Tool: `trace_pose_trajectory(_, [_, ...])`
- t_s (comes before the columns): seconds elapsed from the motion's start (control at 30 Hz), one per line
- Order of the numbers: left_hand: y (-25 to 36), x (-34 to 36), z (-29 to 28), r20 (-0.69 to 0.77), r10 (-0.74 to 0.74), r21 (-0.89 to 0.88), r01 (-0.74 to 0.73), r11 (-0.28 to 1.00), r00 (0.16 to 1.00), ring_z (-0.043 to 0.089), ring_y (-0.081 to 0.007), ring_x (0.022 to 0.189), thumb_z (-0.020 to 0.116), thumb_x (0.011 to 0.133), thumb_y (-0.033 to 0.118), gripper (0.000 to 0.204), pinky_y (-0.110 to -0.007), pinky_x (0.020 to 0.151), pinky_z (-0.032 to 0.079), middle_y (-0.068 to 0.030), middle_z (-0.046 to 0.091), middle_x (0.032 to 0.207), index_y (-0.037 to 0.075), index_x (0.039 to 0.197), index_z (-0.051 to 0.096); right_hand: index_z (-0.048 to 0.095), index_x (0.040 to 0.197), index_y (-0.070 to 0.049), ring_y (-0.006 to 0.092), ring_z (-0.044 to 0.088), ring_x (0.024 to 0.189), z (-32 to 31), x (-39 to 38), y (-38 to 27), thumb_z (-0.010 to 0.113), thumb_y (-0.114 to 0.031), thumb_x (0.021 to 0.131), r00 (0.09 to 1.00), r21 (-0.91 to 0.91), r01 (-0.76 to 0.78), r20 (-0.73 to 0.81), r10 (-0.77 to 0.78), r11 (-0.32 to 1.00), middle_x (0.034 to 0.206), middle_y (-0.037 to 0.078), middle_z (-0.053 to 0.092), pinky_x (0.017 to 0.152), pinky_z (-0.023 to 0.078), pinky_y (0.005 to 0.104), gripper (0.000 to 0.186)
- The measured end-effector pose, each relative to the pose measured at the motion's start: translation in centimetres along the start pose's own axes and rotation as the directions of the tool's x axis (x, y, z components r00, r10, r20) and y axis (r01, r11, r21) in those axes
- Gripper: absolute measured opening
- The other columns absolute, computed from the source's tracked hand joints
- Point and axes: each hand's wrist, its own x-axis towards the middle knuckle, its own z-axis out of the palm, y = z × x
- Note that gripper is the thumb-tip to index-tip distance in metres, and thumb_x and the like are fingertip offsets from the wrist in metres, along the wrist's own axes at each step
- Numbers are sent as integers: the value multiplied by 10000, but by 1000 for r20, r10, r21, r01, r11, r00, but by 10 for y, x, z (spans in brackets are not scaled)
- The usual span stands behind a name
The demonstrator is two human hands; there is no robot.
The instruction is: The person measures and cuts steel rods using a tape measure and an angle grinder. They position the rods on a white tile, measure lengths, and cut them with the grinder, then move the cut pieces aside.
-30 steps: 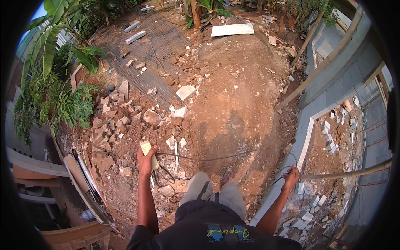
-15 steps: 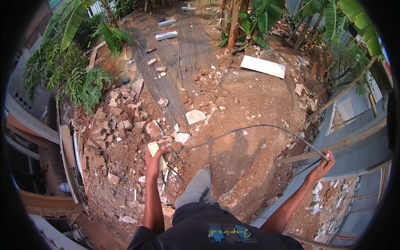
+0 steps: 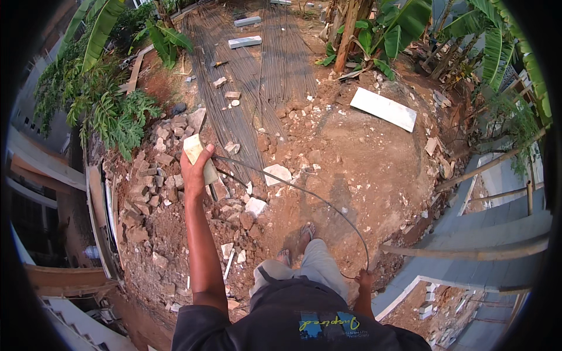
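Observation:
Raised out in front at the left, my left hand (image 3: 195, 174) is closed round a cream rectangular block (image 3: 194, 148). A thin black cable (image 3: 310, 196) runs from near that block in a sagging curve to my right hand (image 3: 364, 277), which grips it low beside my right leg, partly hidden by my body. Other dark strands hang by the block; their ends are unclear. Below me my feet in sandals stand on bare reddish dirt, next to broken white stones (image 3: 256, 206).
Rubble (image 3: 143, 193) is heaped at left, beside boards along an edge. Long dark rods (image 3: 240, 117) lie ahead with grey blocks (image 3: 244, 42). A white slab (image 3: 383, 109), banana plants (image 3: 398, 35) and trunks stand or lie farther right. Bamboo poles (image 3: 459, 250) cross a drop beside grey walls at right.
My left hand with the block has moved up and forward-left. My right hand has dropped back toward my body, the cable still in it. The view has turned toward the right.

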Motion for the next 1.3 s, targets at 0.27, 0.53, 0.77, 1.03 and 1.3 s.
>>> trace_pose_trajectory(0.27, [-70,-26,-32,-285,-266,272,344,899,921,593,-134,752,818,884,327,431,-303,673,496,-35,650,913,46,1129,601,720,1071,-14,374,689,925,50,180,-89,701,-270,890,906,-921,360,306,-292,152,1026,208,727,833,546,467,313])
trace_pose_trajectory(0.53, [-143,-16,19,-414,-489,141,585,799,767,622,-158,681,777,913,304,386,-301,611,492,-63,680,864,41,1127,594,687,1130,106,458,632,1067,274,327,-498,527,-416,1045,563,-436,606,-356,-746,665,1110,323,659,957,469,553,552])
trace_pose_trajectory(0.77, [-276,107,25,-462,-443,51,521,852,769,637,-186,780,794,895,343,513,-328,695,513,-79,685,944,15,1236,594,662,1213,51,310,613,1106,567,225,-689,531,-313,1109,191,-27,977,-321,-928,210,1202,178,603,1006,468,421,400])
trace_pose_trajectory(1.03, [-352,383,30,-562,-253,126,384,915,787,607,-142,797,821,890,336,464,-315,720,509,-47,658,955,29,1160,600,669,1135,40,318,588,1120,878,285,-705,606,-230,1072,298,91,954,-177,-938,286,1174,179,609,1023,441,426,284])
trace_pose_trajectory(1.3, [-287,626,1,-500,9,292,158,943,866,626,-167,857,852,857,326,548,-328,754,527,-47,636,999,28,1223,574,689,1138,25,395,584,1110,1088,379,-739,648,-262,1035,542,-147,783,-317,-778,605,1164,216,621,1016,438,488,308])
